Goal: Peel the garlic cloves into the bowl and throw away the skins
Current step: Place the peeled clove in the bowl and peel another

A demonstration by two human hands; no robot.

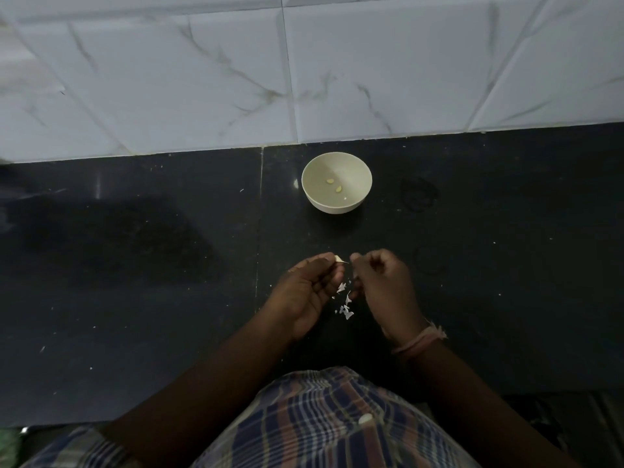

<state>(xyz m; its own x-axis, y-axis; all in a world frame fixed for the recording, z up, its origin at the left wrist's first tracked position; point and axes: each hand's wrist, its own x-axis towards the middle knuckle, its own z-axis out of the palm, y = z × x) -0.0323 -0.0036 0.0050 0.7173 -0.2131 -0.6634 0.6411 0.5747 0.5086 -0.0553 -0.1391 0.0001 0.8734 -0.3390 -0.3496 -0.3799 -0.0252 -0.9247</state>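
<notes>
Two peeled cloves (334,184) in bowl (336,182), far on dark table (135,265) | left hand (307,292) fingers pinch garlic clove (338,258) | right hand (381,282) fingers curled, contents unclear | skins (346,307) between hands

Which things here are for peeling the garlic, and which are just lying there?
For the job: garlic clove in left hand; right hand; bowl holding peeled cloves; skins.
Lying about: thin dark rings on countertop.
</notes>
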